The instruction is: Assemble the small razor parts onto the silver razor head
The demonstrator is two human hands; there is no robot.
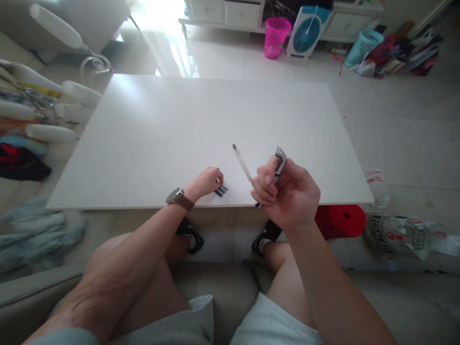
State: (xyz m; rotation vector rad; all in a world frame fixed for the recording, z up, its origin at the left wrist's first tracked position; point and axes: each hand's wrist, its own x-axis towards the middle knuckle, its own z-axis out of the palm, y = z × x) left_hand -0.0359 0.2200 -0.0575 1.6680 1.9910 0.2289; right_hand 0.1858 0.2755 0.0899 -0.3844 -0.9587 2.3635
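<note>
While right fingers (266, 175) clamp silver-headed tool (281, 155), left fingers (217, 173) curl together at dark strips (222, 191) on table (172, 134).

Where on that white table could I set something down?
The white table has bare room across its far part, between the thin stick and far edge, and at left, between the left hand's grip and left edge. A smaller patch lies between the right hand's grip and right edge. It's crowded at near middle, around the small dark pieces.
</note>
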